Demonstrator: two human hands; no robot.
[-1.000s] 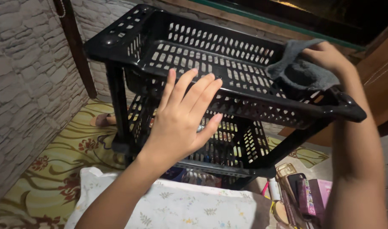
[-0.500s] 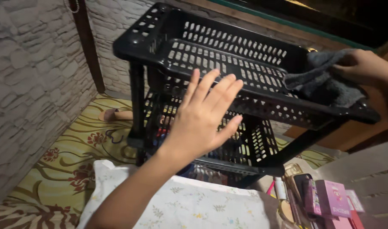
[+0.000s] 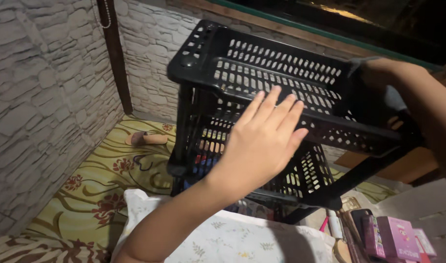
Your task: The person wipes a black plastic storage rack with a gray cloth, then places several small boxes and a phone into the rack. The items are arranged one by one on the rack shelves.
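Lying at the near right are pink boxes (image 3: 396, 236), flat and rectangular. Stone-pattern walls (image 3: 42, 97) meet a yellow floral floor mat (image 3: 96, 180); a pale flowered pillow (image 3: 223, 238) sits nearest. A black slotted plastic rack (image 3: 262, 73) stands centre. Left hand (image 3: 262, 141) hovers spread flat against its front rim; right hand (image 3: 379, 78) presses a grey cloth (image 3: 361, 63) into the top shelf's right end.
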